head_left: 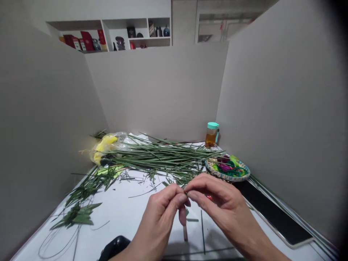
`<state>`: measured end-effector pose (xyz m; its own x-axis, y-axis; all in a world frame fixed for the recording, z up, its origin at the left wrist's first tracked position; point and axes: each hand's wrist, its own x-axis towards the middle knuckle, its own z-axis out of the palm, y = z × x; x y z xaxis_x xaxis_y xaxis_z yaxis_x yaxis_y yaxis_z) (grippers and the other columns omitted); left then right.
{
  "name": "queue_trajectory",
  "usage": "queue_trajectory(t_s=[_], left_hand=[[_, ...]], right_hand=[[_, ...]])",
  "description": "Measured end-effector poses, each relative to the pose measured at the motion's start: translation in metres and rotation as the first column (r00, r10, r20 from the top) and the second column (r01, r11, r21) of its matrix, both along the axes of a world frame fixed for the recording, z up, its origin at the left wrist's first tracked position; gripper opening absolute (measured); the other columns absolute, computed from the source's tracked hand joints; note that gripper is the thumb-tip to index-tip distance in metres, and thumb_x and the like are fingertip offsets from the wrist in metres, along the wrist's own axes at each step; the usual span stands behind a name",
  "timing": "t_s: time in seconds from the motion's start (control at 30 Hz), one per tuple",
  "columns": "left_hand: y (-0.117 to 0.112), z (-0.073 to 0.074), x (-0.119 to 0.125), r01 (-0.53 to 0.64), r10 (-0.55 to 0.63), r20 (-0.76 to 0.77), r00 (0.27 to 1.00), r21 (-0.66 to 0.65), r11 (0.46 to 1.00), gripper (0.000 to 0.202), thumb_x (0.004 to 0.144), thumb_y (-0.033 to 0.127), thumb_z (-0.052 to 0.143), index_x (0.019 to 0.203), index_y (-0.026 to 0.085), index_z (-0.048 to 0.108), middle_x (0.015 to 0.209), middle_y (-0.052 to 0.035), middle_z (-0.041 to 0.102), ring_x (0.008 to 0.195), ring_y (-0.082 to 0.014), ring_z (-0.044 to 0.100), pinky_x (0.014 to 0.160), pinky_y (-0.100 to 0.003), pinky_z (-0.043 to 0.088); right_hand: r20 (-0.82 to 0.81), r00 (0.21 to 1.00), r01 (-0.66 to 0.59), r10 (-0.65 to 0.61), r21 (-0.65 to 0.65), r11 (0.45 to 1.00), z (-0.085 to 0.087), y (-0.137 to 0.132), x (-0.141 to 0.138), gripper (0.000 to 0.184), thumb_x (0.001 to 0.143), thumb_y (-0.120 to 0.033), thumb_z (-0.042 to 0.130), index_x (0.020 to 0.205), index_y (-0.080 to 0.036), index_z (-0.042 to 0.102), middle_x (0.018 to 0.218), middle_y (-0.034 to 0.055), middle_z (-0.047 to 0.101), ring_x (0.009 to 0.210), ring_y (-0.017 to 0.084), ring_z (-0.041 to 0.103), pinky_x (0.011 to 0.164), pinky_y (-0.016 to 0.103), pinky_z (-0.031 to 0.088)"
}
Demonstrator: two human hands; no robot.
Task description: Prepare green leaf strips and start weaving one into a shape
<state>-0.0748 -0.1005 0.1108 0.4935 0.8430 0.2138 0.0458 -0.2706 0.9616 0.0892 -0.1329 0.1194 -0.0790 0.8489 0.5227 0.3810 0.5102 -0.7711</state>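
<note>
Meeting at the fingertips just above a white table (pixel 119 206), the left hand (pixel 163 210) and right hand (pixel 221 201) each bring thumb and forefinger together on a small dark greenish piece (pixel 186 194). Only a sliver of it shows in the pinch; it looks slight and narrow, but its full shape is hidden by the fingers. The left hand's other fingers curl beneath, while the right hand arches over from the other side. A black object (pixel 115 248) sits beside the left forearm, cut off by the bottom edge. Below the hands are a pale narrow object (pixel 185 233), a short flat green strip (pixel 192 220) and a long, thin dark strip (pixel 202 232). To the left lies a cluster of broad, pointed leaf pieces (pixel 78 217), with thin strands looping near it and more cut ends behind. On the right, a long black panel (pixel 274 214) with a pale rim runs beside the partition. Farther back, a shallow woven basket (pixel 236 179) holds green, purple and yellow-green coils. Across the table's far part stretches a loose heap of long, slender green leaves (pixel 163 154), its left end by a clear and yellow plastic bag (pixel 106 145). Behind the basket stands a teal-lidded jar (pixel 211 136) of amber liquid; beyond the grey partition (pixel 157 90), white shelves (pixel 124 27) hold boxes and vases.
</note>
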Motion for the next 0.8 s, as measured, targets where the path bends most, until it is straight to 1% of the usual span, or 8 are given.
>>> queue_trajectory(t_s=[0.13, 0.2, 0.27, 0.37, 0.43, 0.5, 0.67, 0.8], left_hand=[[-0.010, -0.004, -0.003, -0.024, 0.024, 0.001, 1.000, 0.007, 1.000, 0.033, 0.095, 0.035, 0.046, 0.067, 0.019, 0.053, 0.056, 0.0014, 0.051, 0.057, -0.0144, 0.042, 0.061, -0.025, 0.030], [-0.011, -0.008, -0.005, -0.035, 0.035, 0.001, 0.999, 0.000, 0.999, 0.034, 0.095, 0.036, 0.046, 0.066, 0.019, 0.052, 0.057, 0.0010, 0.051, 0.059, -0.0147, 0.046, 0.063, -0.024, 0.032], [-0.010, -0.012, -0.007, -0.032, 0.031, -0.003, 0.999, -0.017, 0.999, 0.032, 0.095, 0.037, 0.046, 0.070, 0.019, 0.055, 0.056, 0.0012, 0.050, 0.062, -0.0154, 0.048, 0.067, -0.024, 0.034], [-0.006, -0.020, -0.012, -0.003, 0.000, -0.042, 0.999, -0.064, 0.998, 0.027, 0.096, 0.038, 0.044, 0.082, 0.019, 0.058, 0.059, 0.0016, 0.052, 0.061, -0.0147, 0.045, 0.065, -0.024, 0.033], [-0.002, -0.026, -0.018, 0.003, -0.011, -0.104, 0.995, -0.078, 0.997, 0.029, 0.097, 0.039, 0.043, 0.084, 0.018, 0.057, 0.061, 0.0010, 0.054, 0.058, -0.0139, 0.041, 0.060, -0.024, 0.031], [0.004, -0.031, -0.025, -0.004, -0.008, -0.184, 0.983, -0.067, 0.998, 0.032, 0.097, 0.041, 0.041, 0.082, 0.018, 0.057, 0.062, 0.0001, 0.055, 0.061, -0.0143, 0.043, 0.061, -0.024, 0.031], [0.015, -0.044, -0.044, 0.013, -0.038, -0.317, 0.948, -0.081, 0.997, 0.039, 0.098, 0.046, 0.037, 0.073, 0.019, 0.051, 0.060, 0.0005, 0.054, 0.058, -0.0139, 0.044, 0.060, -0.024, 0.031], [0.017, -0.059, -0.056, 0.005, -0.049, -0.348, 0.936, -0.126, 0.992, 0.042, 0.097, 0.052, 0.036, 0.074, 0.020, 0.049, 0.058, 0.0028, 0.046, 0.056, -0.0134, 0.039, 0.056, -0.024, 0.028]], right_hand=[[-0.066, 0.997, -0.033, 0.029, -0.048, 0.998, -0.006, 0.002, -0.006, 0.010, 0.086, -0.028, 0.063, 0.085, -0.021, 0.069, 0.075, -0.0016, 0.065, 0.068, 0.011, 0.058, 0.062, 0.021, 0.045], [-0.074, 0.995, -0.066, 0.059, -0.094, 0.993, -0.008, 0.004, -0.008, 0.011, 0.086, -0.028, 0.062, 0.081, -0.020, 0.068, 0.072, -0.0021, 0.063, 0.067, 0.011, 0.057, 0.060, 0.021, 0.043], [-0.086, 0.994, -0.085, 0.073, -0.148, 0.985, -0.011, 0.007, -0.009, 0.017, 0.087, -0.029, 0.061, 0.074, -0.020, 0.067, 0.067, -0.0029, 0.060, 0.064, 0.011, 0.054, 0.058, 0.022, 0.041], [-0.077, 0.997, -0.041, 0.027, -0.194, 0.980, -0.016, 0.013, -0.009, 0.021, 0.088, -0.029, 0.059, 0.070, -0.019, 0.064, 0.066, -0.0035, 0.059, 0.064, 0.011, 0.052, 0.060, 0.022, 0.039], [-0.070, 0.997, 0.005, -0.020, -0.203, 0.979, -0.022, 0.019, -0.007, 0.020, 0.088, -0.030, 0.059, 0.071, -0.020, 0.063, 0.067, -0.0037, 0.058, 0.066, 0.011, 0.052, 0.062, 0.023, 0.038], [-0.080, 0.996, 0.029, -0.049, -0.229, 0.973, -0.027, 0.024, -0.004, 0.021, 0.088, -0.032, 0.059, 0.072, -0.020, 0.061, 0.067, -0.0038, 0.058, 0.066, 0.011, 0.052, 0.062, 0.023, 0.039], [-0.145, 0.987, 0.014, -0.064, -0.322, 0.946, -0.040, 0.033, -0.001, 0.026, 0.090, -0.039, 0.056, 0.075, -0.019, 0.060, 0.071, -0.0013, 0.062, 0.071, 0.013, 0.059, 0.067, 0.024, 0.045], [-0.280, 0.958, -0.061, -0.057, -0.397, 0.916, -0.050, 0.039, 0.000, 0.029, 0.090, -0.045, 0.057, 0.079, -0.018, 0.056, 0.076, 0.0008, 0.066, 0.076, 0.017, 0.070, 0.073, 0.029, 0.054]])
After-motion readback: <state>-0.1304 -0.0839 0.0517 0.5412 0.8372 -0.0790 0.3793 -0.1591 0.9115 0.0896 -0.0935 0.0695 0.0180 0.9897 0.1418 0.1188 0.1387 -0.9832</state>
